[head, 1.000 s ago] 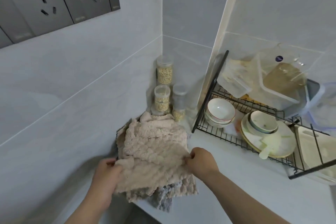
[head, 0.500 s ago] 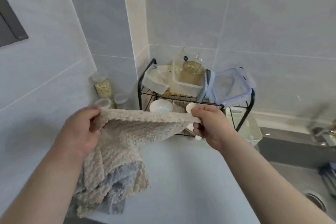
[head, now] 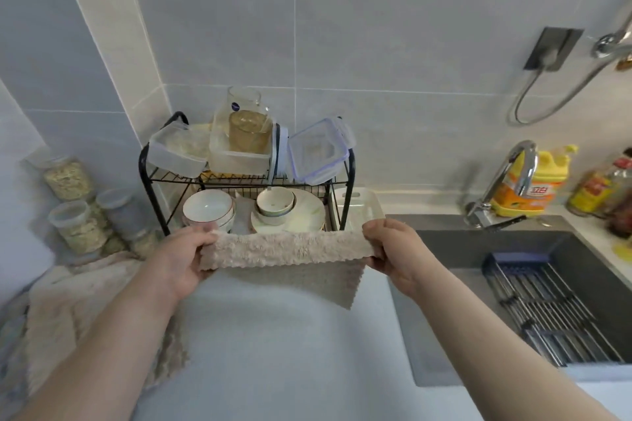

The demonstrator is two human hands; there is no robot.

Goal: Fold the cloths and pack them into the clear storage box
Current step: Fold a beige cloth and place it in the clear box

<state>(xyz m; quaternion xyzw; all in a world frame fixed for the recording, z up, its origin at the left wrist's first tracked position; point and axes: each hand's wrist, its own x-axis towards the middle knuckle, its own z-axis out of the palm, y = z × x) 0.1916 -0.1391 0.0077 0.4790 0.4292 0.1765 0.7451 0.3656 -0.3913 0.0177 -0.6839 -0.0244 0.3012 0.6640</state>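
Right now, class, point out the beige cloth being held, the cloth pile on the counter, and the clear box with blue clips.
beige cloth [head: 290, 249]: head view, middle of its stretched top edge.
cloth pile [head: 68, 311]: head view, top beige layer.
clear box with blue clips [head: 316, 154]: head view, centre of its near face.

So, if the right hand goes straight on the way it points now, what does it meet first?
Probably the white tray at the right end of the dish rack, just beyond the right hand, which pinches the beige cloth. Depth is unclear, so it could pass above it.
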